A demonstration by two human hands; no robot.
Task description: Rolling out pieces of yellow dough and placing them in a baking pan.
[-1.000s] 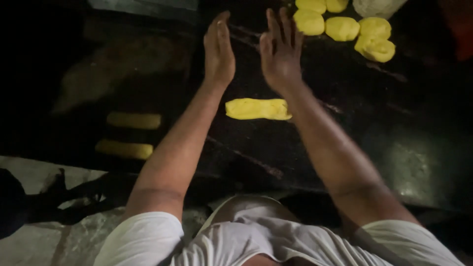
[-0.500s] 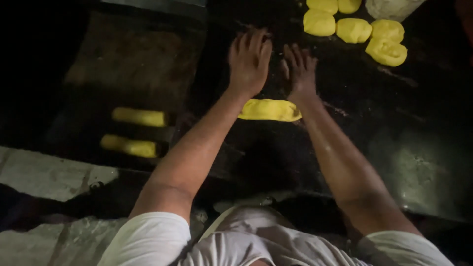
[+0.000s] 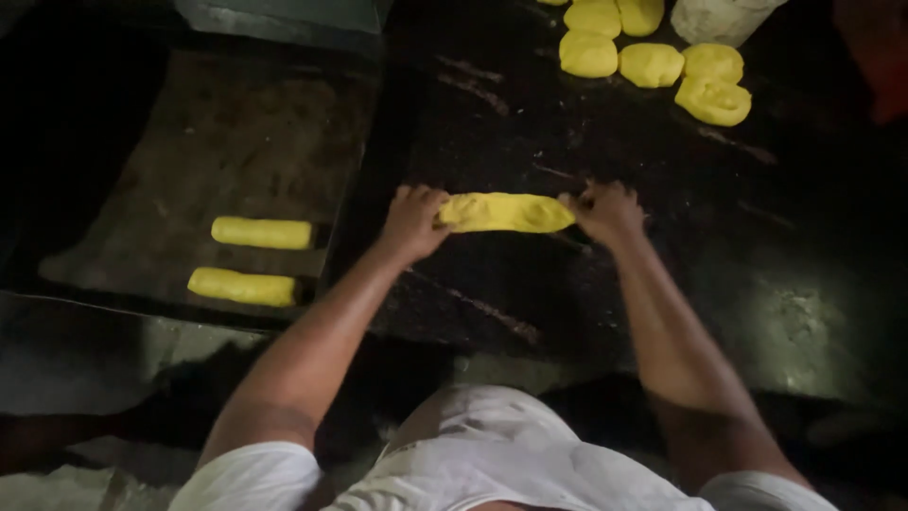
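Both hands grip one yellow dough roll (image 3: 506,212) by its ends. Left hand (image 3: 413,220) is curled closed on the roll's left end, fingers wrapped over the top. Right hand (image 3: 605,210) is closed on the right end in the same manner, knuckles upward. Roll lies flat and lengthwise between the two hands on the dark worktop (image 3: 662,312), touching both; its middle is bare and untouched.

Containers: a dark baking tray (image 3: 236,132) sits just to the left of the left hand, its near edge beside that wrist. It holds two finished yellow rolls lying parallel, the upper roll (image 3: 262,233) and the lower roll (image 3: 242,287), close together but not touching, in the part of the tray nearest the person. Remainder of the tray surface is dull and smeared.

Beyond the right hand, well apart from it, a cluster of rounded yellow dough pieces (image 3: 653,57) rests on the worktop, several touching each other. A pale tub (image 3: 724,17) stands at the far edge of that cluster, cut off by the frame; its contents cannot be seen.

Person wears a white short-sleeved shirt (image 3: 492,464).
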